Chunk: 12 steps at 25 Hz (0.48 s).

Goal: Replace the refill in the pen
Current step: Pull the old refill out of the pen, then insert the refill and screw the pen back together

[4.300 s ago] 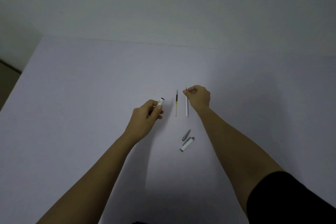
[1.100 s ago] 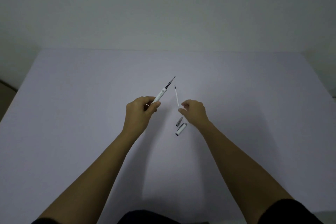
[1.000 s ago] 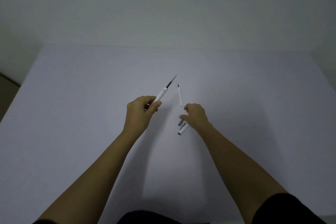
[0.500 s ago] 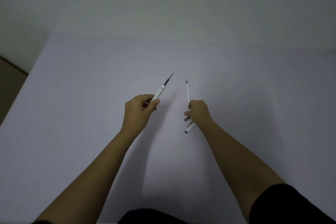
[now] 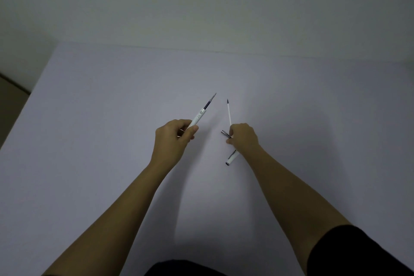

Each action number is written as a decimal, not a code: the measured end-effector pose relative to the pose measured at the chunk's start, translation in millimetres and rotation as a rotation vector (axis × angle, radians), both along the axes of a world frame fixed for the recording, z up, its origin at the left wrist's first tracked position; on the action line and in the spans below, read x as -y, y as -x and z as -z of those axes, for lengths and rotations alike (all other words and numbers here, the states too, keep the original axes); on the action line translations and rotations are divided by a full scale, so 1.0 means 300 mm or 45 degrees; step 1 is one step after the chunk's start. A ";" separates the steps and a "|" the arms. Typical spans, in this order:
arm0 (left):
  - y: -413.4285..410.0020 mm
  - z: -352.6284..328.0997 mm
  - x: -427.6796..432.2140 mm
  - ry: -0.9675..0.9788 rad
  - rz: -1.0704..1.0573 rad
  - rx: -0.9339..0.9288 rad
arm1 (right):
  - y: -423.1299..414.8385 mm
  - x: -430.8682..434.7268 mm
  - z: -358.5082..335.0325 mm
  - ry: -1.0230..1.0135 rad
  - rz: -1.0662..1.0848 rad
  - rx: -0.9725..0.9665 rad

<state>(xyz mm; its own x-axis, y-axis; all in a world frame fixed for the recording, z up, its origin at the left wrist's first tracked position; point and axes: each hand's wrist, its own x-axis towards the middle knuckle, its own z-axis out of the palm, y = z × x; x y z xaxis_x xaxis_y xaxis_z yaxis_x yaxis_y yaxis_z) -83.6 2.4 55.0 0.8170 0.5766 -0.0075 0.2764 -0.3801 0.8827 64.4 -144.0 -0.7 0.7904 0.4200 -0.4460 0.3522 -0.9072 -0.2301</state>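
My left hand point(image 5: 173, 141) is shut on the white pen barrel point(image 5: 197, 119), which points up and to the right. A refill with dark ink and a metal point point(image 5: 210, 101) sticks out of its open end. My right hand point(image 5: 243, 138) pinches the small grey metal tip cone point(image 5: 225, 134) between thumb and fingers, just above the table. A thin white refill point(image 5: 229, 112) lies on the table beyond that hand, its near end hidden by the fingers. The white pen cap point(image 5: 231, 157) lies by my right wrist.
All parts are on a plain pale table point(image 5: 112, 141) set against a white wall. The table's left edge point(image 5: 26, 101) drops off to a darker floor.
My right hand dropped from the spare refill to the grey tip cone beside the cap and picked it up. My left hand stayed put with the barrel and its protruding refill.
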 end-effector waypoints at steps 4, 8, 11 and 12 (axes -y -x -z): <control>0.025 0.013 -0.010 -0.006 0.013 -0.026 | 0.018 0.004 0.012 -0.073 -0.036 0.055; 0.050 0.035 -0.033 -0.135 0.102 -0.074 | 0.015 0.037 -0.032 -0.384 -0.024 0.131; 0.056 0.045 -0.049 -0.282 0.188 -0.129 | -0.006 0.077 -0.103 -0.543 -0.097 0.204; 0.056 0.045 -0.051 -0.311 0.208 -0.146 | -0.013 0.089 -0.125 -0.572 -0.114 0.225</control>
<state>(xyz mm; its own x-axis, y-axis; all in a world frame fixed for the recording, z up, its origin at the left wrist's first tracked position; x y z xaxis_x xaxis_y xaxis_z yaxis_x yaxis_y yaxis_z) -100.3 17.7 41.4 0.9009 0.4336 0.0178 0.2864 -0.6248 0.7263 68.3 -170.6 36.9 0.7896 0.6099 -0.0676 0.4933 -0.6964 -0.5213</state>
